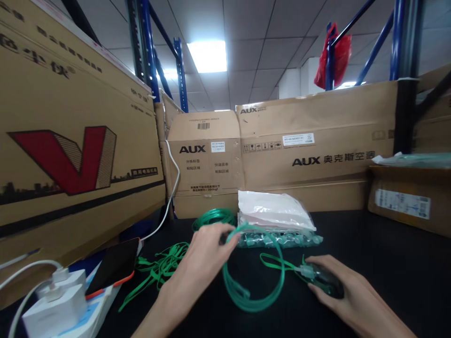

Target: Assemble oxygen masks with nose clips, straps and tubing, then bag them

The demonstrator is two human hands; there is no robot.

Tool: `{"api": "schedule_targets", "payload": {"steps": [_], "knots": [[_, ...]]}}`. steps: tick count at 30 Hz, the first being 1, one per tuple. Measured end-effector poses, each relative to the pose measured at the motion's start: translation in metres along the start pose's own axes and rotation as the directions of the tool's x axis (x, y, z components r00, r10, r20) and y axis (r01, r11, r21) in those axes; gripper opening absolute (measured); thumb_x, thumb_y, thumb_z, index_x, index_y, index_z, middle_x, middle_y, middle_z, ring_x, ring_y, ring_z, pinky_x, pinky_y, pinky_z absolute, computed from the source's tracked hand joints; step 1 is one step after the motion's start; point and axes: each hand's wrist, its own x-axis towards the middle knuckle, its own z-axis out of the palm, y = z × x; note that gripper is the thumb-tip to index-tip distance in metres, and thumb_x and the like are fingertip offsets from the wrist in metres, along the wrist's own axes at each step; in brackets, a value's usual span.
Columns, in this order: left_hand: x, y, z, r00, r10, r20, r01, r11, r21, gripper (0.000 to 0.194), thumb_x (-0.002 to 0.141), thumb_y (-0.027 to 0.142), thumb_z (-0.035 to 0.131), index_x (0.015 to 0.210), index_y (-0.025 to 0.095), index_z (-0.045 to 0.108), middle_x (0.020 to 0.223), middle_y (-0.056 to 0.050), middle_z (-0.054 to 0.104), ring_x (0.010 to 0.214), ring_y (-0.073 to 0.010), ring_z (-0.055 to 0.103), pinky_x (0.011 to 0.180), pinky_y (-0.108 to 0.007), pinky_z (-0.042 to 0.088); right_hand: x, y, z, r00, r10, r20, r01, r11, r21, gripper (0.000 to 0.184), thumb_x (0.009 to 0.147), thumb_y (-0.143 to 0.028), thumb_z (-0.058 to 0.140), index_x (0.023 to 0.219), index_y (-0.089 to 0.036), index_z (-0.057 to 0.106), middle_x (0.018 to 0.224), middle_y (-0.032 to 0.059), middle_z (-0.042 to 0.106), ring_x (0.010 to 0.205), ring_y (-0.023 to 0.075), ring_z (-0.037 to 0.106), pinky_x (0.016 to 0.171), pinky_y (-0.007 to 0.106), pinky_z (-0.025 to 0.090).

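Observation:
My left hand (206,249) pinches the top of a coil of green tubing (253,306) between thumb and fingers, so the coil hangs as an open ring over the black table. On the right, my right hand (347,286) is closed around a rounded, shiny, dark-looking piece (326,280). Its pale connector (306,271) points left, and a looped green strap (276,260) trails from that end. The exact kind of this piece is unclear. A pile of loose green straps (162,267) lies left of my left forearm. Another green tubing coil (214,217) rests behind my left hand.
White packets (275,211) lie on clear-green plastic bags (282,238) at the back. AUX cartons (317,136) wall off the rear; a large carton (81,131) stands left. A phone (114,265), white chargers (54,305) and cables sit front left. A smaller carton (416,197) stands right.

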Motion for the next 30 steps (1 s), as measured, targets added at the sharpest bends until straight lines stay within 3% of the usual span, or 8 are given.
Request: {"api": "schedule_targets", "payload": {"steps": [4, 7, 9, 14, 17, 21, 25, 30], "knots": [[-0.029, -0.023, 0.015, 0.991, -0.032, 0.127, 0.032, 0.999, -0.002, 0.030, 0.091, 0.046, 0.069, 0.112, 0.026, 0.080, 0.108, -0.007, 0.078, 0.097, -0.0303, 0.073, 0.081, -0.035, 0.053, 0.003, 0.015, -0.013, 1.000, 0.025, 0.018, -0.024, 0.997, -0.073, 0.026, 0.081, -0.034, 0.072, 0.104, -0.026, 0.078, 0.098, 0.0054, 0.082, 0.085, 0.0263, 0.081, 0.072, 0.028, 0.065], [-0.050, -0.026, 0.020, 0.976, 0.090, 0.200, -0.066, 0.990, -0.121, 0.029, 0.102, 0.045, 0.057, 0.122, 0.032, 0.074, 0.123, -0.004, 0.072, 0.114, -0.0273, 0.067, 0.099, -0.039, 0.050, 0.002, 0.022, -0.017, 1.000, 0.017, 0.020, -0.014, 0.989, -0.150, 0.030, 0.084, -0.038, 0.070, 0.110, -0.026, 0.077, 0.104, 0.0053, 0.082, 0.090, 0.0281, 0.081, 0.075, 0.031, 0.065], [-0.063, -0.023, 0.023, 0.946, 0.183, 0.269, -0.132, 0.972, -0.195, 0.026, 0.100, 0.045, 0.063, 0.122, 0.036, 0.074, 0.127, -0.001, 0.069, 0.120, -0.0265, 0.064, 0.110, -0.042, 0.045, 0.000, 0.019, -0.020, 1.000, -0.004, -0.031, -0.004, 0.968, -0.252, 0.035, 0.090, -0.041, 0.061, 0.120, -0.026, 0.073, 0.113, 0.0070, 0.080, 0.096, 0.0305, 0.079, 0.079, 0.037, 0.065], [-0.083, -0.021, 0.028, 0.892, 0.272, 0.361, -0.177, 0.945, -0.275, 0.033, 0.090, 0.034, 0.079, 0.123, 0.035, 0.073, 0.126, 0.000, 0.070, 0.118, -0.0243, 0.066, 0.104, -0.034, 0.052, -0.002, -0.009, -0.035, 0.968, -0.130, -0.217, 0.005, 0.867, -0.498, 0.051, 0.102, -0.052, 0.040, 0.141, -0.025, 0.058, 0.131, 0.0138, 0.070, 0.109, 0.0398, 0.072, 0.083, 0.054, 0.062], [-0.087, -0.024, 0.033, 0.904, 0.304, 0.300, -0.208, 0.927, -0.312, 0.026, 0.095, 0.029, 0.073, 0.120, 0.035, 0.072, 0.121, 0.001, 0.071, 0.112, -0.0214, 0.068, 0.097, -0.028, 0.054, -0.004, -0.030, -0.029, 0.960, -0.185, -0.210, 0.087, 0.911, -0.402, 0.044, 0.103, -0.045, 0.045, 0.142, -0.026, 0.055, 0.132, 0.0113, 0.070, 0.112, 0.0337, 0.073, 0.093, 0.047, 0.061], [-0.087, -0.019, 0.042, 0.895, 0.380, 0.234, -0.274, 0.882, -0.384, 0.019, 0.095, 0.019, 0.072, 0.109, 0.032, 0.072, 0.109, 0.001, 0.071, 0.096, -0.0165, 0.072, 0.086, -0.021, 0.055, -0.007, -0.048, -0.003, 0.980, -0.195, -0.032, 0.193, 0.978, -0.075, 0.032, 0.098, -0.033, 0.063, 0.130, -0.029, 0.061, 0.119, 0.0049, 0.076, 0.100, 0.0232, 0.078, 0.086, 0.029, 0.064], [-0.088, -0.014, 0.048, 0.888, 0.417, 0.194, -0.313, 0.857, -0.409, 0.015, 0.089, 0.020, 0.079, 0.098, 0.028, 0.071, 0.102, 0.001, 0.071, 0.091, -0.0166, 0.071, 0.080, -0.021, 0.056, -0.012, -0.056, 0.009, 0.972, -0.131, 0.196, 0.111, 0.988, 0.109, 0.032, 0.092, -0.032, 0.071, 0.124, -0.029, 0.069, 0.111, 0.0038, 0.079, 0.096, 0.0227, 0.078, 0.082, 0.027, 0.065], [-0.090, -0.017, 0.046, 0.918, 0.379, 0.117, -0.317, 0.878, -0.358, 0.017, 0.091, 0.037, 0.078, 0.083, 0.026, 0.068, 0.089, 0.000, 0.071, 0.090, -0.0206, 0.066, 0.081, -0.031, 0.056, -0.016, -0.058, 0.004, 0.974, -0.083, 0.211, 0.063, 0.993, 0.099, 0.034, 0.090, -0.033, 0.073, 0.124, -0.029, 0.071, 0.110, 0.0048, 0.080, 0.095, 0.0240, 0.078, 0.082, 0.030, 0.065]]}}
